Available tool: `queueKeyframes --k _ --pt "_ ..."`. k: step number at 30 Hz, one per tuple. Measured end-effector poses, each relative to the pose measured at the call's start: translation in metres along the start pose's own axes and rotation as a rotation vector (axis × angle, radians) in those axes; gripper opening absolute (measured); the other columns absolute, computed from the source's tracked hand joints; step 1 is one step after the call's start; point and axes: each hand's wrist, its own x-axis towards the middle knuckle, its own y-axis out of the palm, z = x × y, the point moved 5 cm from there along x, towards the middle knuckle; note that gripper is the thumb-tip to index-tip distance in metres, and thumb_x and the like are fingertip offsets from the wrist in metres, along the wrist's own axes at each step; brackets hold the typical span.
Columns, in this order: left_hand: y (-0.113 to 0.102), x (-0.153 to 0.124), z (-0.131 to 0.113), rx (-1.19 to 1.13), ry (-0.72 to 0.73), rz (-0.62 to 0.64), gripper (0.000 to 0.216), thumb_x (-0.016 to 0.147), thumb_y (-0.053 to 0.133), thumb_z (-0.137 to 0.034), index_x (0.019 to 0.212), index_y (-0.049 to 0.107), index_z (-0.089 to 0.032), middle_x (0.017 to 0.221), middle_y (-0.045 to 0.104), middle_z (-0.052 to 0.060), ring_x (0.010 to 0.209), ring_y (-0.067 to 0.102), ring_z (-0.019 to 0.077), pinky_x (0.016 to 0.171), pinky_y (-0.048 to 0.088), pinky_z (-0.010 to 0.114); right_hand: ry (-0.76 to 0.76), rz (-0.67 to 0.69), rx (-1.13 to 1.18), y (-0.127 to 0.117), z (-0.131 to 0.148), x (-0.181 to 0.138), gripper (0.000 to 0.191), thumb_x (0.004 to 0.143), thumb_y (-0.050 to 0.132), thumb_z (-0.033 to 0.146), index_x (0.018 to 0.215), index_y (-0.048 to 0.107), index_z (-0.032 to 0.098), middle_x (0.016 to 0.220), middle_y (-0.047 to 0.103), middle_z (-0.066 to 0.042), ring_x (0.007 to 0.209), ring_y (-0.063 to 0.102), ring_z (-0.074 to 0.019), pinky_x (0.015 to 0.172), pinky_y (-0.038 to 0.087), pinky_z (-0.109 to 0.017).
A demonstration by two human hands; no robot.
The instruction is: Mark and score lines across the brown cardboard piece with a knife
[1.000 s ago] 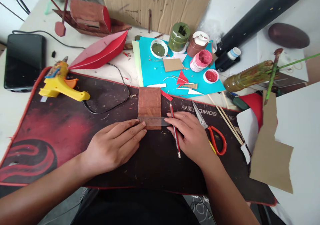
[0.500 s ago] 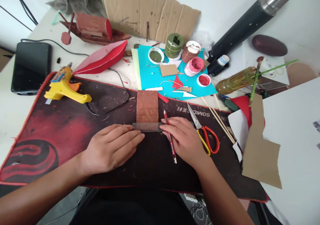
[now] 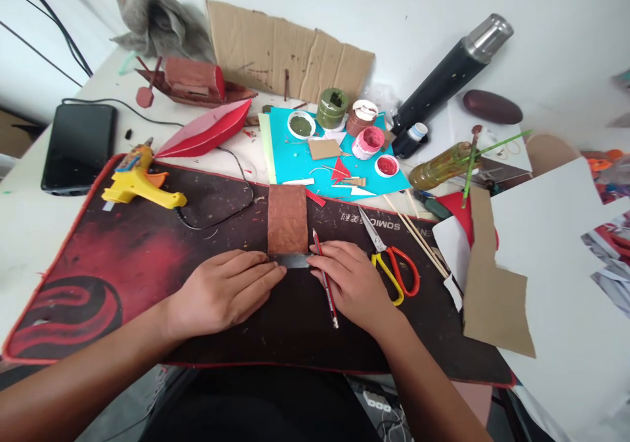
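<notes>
A clear ruler (image 3: 291, 260) lies flat on the dark mat along the near edge of a brown painted rectangular piece (image 3: 287, 219). My left hand (image 3: 224, 291) pinches the ruler's left end, fingers pressed together. At the other end, my right hand (image 3: 349, 284) grips the ruler with its fingertips and also keeps a red and black pencil (image 3: 325, 284) between its fingers, point facing away from me. Both ends of the ruler are hidden under my fingers. Scissors (image 3: 388, 258) with red and yellow handles lie open just right of my right hand.
A yellow glue gun (image 3: 142, 183) and its cord lie at the left. Behind the mat (image 3: 147, 311) are a red paper boat shape (image 3: 207, 130), a brown model boat (image 3: 191, 84) and open paint jars (image 3: 332, 107) on blue paper (image 3: 290, 160). Cardboard (image 3: 497, 311) and sticks (image 3: 423, 239) lie right.
The ruler has shifted toward me relative to the brown piece; it overlapped the near edge before and now lies along it. Both hands keep their grip. The camera view has tilted slightly.
</notes>
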Motion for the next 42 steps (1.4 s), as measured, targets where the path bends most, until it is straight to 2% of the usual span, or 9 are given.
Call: queueKeyframes --k 6,8,11,14,17,19,22,31,42 --pt "0.002 -0.002 0.001 -0.024 -0.008 -0.016 0.024 0.108 0.065 -0.018 0.130 0.075 -0.016 0.109 0.088 0.004 0.102 0.082 0.0194 0.093 0.067 0.033 0.035 -0.147 0.156 -0.010 0.002 0.001 0.026 0.114 0.066 0.018 0.136 0.077 0.027 0.125 0.087 -0.009 0.113 0.081 -0.0260 0.101 0.065 -0.045" --pt "0.002 -0.001 0.000 -0.021 -0.003 -0.025 0.023 0.108 0.065 -0.017 0.129 0.075 -0.015 0.108 0.088 0.005 0.101 0.082 0.0196 0.094 0.066 0.033 0.103 -0.182 0.283 -0.015 0.002 0.004 0.026 0.114 0.066 0.019 0.135 0.079 0.028 0.122 0.087 -0.008 0.110 0.081 -0.0242 0.100 0.065 -0.042" --pt "0.002 -0.001 0.000 -0.032 0.006 -0.028 0.023 0.107 0.066 -0.017 0.128 0.075 -0.012 0.108 0.088 0.006 0.102 0.081 0.0204 0.095 0.066 0.033 0.283 -0.214 0.491 -0.019 -0.004 0.007 0.018 0.115 0.066 0.027 0.120 0.083 0.028 0.115 0.088 -0.005 0.107 0.083 -0.0221 0.096 0.065 -0.037" --pt "0.002 -0.001 0.000 -0.041 0.006 -0.031 0.024 0.107 0.066 -0.016 0.129 0.075 -0.013 0.108 0.087 0.006 0.103 0.081 0.0209 0.095 0.066 0.033 0.456 -0.286 0.680 -0.013 -0.011 0.009 0.028 0.117 0.065 0.041 0.102 0.083 0.027 0.089 0.086 -0.001 0.086 0.082 -0.0192 0.084 0.065 -0.033" --pt "0.004 -0.002 0.000 -0.029 0.006 -0.032 0.024 0.109 0.063 -0.016 0.129 0.075 -0.013 0.108 0.088 0.006 0.102 0.081 0.0207 0.095 0.066 0.034 0.547 -0.342 0.820 0.000 -0.017 0.011 0.042 0.116 0.063 0.055 0.090 0.078 0.026 0.066 0.073 0.002 0.061 0.069 -0.0159 0.064 0.057 -0.029" --pt "0.005 -0.003 0.000 -0.031 0.003 -0.027 0.024 0.109 0.062 -0.017 0.129 0.075 -0.013 0.109 0.088 0.005 0.102 0.081 0.0206 0.095 0.066 0.034 0.577 -0.341 0.823 0.008 -0.018 0.013 0.046 0.115 0.063 0.060 0.088 0.076 0.025 0.063 0.069 0.003 0.055 0.062 -0.0143 0.056 0.050 -0.028" --pt "0.005 -0.004 0.001 -0.043 -0.007 -0.025 0.024 0.108 0.064 -0.017 0.129 0.075 -0.015 0.110 0.088 0.006 0.104 0.081 0.0209 0.095 0.066 0.034 0.588 -0.316 0.755 0.014 -0.018 0.014 0.046 0.114 0.062 0.062 0.092 0.076 0.024 0.066 0.070 0.002 0.053 0.058 -0.0135 0.055 0.046 -0.028" --pt "0.005 -0.004 0.000 -0.022 -0.002 -0.008 0.023 0.109 0.063 -0.018 0.129 0.074 -0.015 0.111 0.089 0.004 0.103 0.083 0.0210 0.093 0.068 0.034 0.553 -0.219 0.623 0.014 -0.015 0.017 0.031 0.112 0.065 0.048 0.096 0.075 0.025 0.078 0.077 0.000 0.064 0.068 -0.0151 0.065 0.054 -0.029" --pt "0.004 -0.003 0.001 -0.036 -0.002 -0.002 0.023 0.107 0.065 -0.017 0.128 0.074 -0.014 0.109 0.088 0.005 0.102 0.083 0.0220 0.094 0.070 0.035 0.562 -0.219 0.610 0.015 -0.015 0.016 0.035 0.115 0.062 0.048 0.091 0.076 0.026 0.077 0.077 0.000 0.066 0.071 -0.0161 0.066 0.055 -0.030"
